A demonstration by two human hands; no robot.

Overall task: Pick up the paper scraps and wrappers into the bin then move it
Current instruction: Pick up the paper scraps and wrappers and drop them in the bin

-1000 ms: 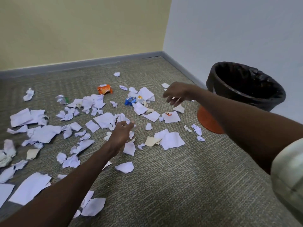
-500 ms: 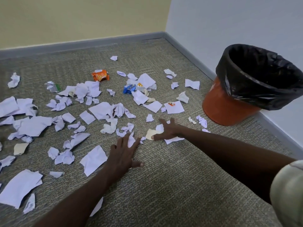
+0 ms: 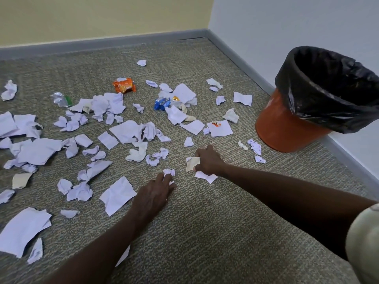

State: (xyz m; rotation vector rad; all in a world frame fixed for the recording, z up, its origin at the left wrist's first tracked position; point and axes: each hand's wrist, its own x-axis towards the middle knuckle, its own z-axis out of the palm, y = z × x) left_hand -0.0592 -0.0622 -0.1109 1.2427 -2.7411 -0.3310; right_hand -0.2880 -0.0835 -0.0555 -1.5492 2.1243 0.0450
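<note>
Bin (image 3: 287, 128): orange, round, right of the frame against the white wall's skirting, leaning towards the camera. Black liner bag (image 3: 320, 99) folded over its rim and hanging down the outside. Inside is dark; contents cannot be made out.

Carpet (image 3: 205, 232): grey-green, fills the lower frame up to the room corner at upper centre.

Paper scraps (image 3: 127, 131): white, torn and crumpled, many, strewn over the left and centre of the carpet; a few small ones lie just beside the bin's base. All on the floor, none seen in the bin.

Wrappers: one orange wrapper (image 3: 124, 85) at upper centre; one blue wrapper (image 3: 162, 103) right of it among white sheets; one silver and green wrapper (image 3: 61, 99) at upper left.

Right hand (image 3: 207, 160): centre of the frame, down on the carpet, fingers curled and grasping a tan scrap (image 3: 192, 163); a flat white sheet (image 3: 205, 177) lies partly under the hand.

Left hand (image 3: 153, 193): lower centre, palm down, fingertips closing on a small crumpled white scrap (image 3: 169, 173); grip looks like a pinch

Sleeve (image 3: 365, 242): pale, lower right edge
</note>
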